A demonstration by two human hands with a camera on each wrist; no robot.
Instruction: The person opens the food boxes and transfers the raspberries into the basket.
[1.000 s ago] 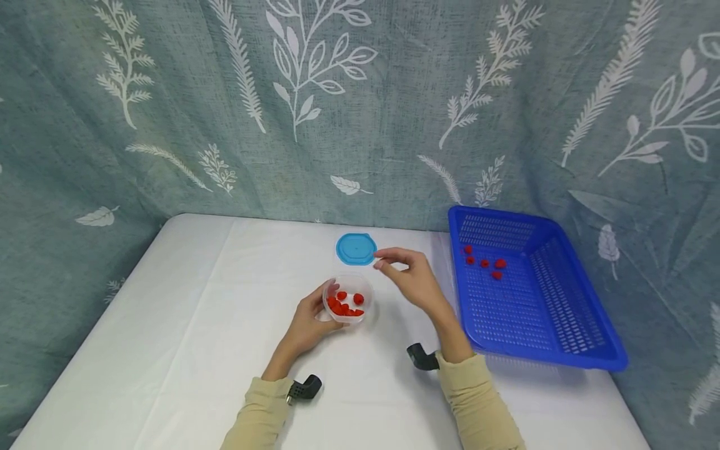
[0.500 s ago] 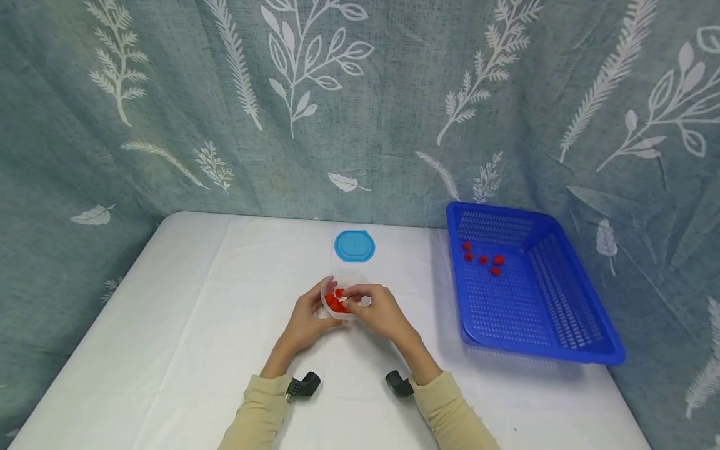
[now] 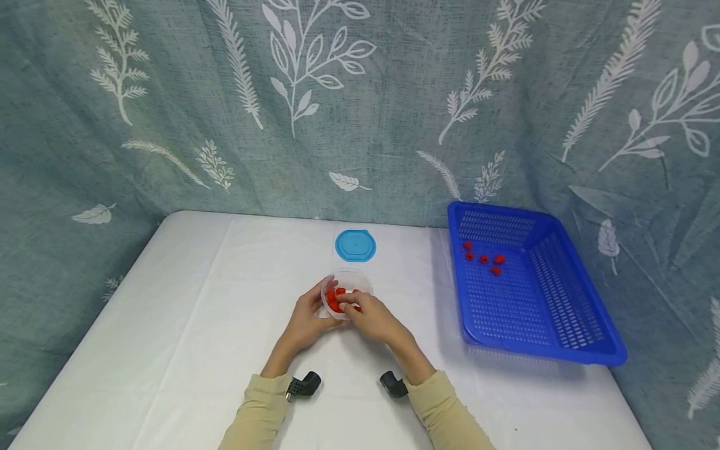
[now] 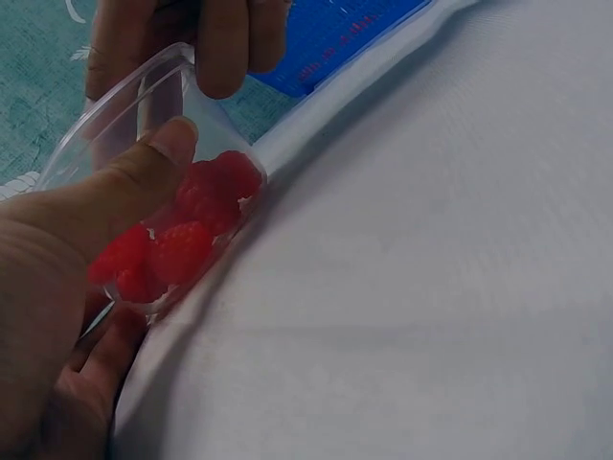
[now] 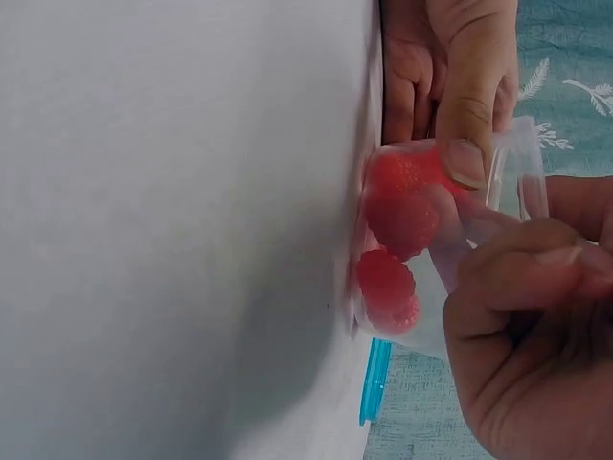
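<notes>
My left hand point(image 3: 305, 322) grips a clear plastic tub point(image 3: 354, 277) from its left side, the thumb pressed on its near wall. Several red raspberries point(image 3: 332, 303) lie in the bottom of the tub. In the left wrist view the raspberries point(image 4: 182, 251) show through the tub's wall. My right hand point(image 3: 378, 317) reaches over the right rim, its thumb and fingertips down inside among the fruit. Seen from the right wrist, those fingers pass behind the tub's wall beside the raspberries point(image 5: 387, 283); whether they pinch one is hidden.
A blue lid point(image 3: 355, 245) lies flat on the white-covered table point(image 3: 214, 350), beyond the tub. At the right stands a blue perforated basket point(image 3: 506, 312) with several raspberries point(image 3: 499, 259) near its far left corner. A patterned green cloth point(image 3: 225, 125) hangs behind.
My right hand has moved from beside the lid, left and down into the tub, and its fingers have shifted slightly there. My left hand stays on the tub.
</notes>
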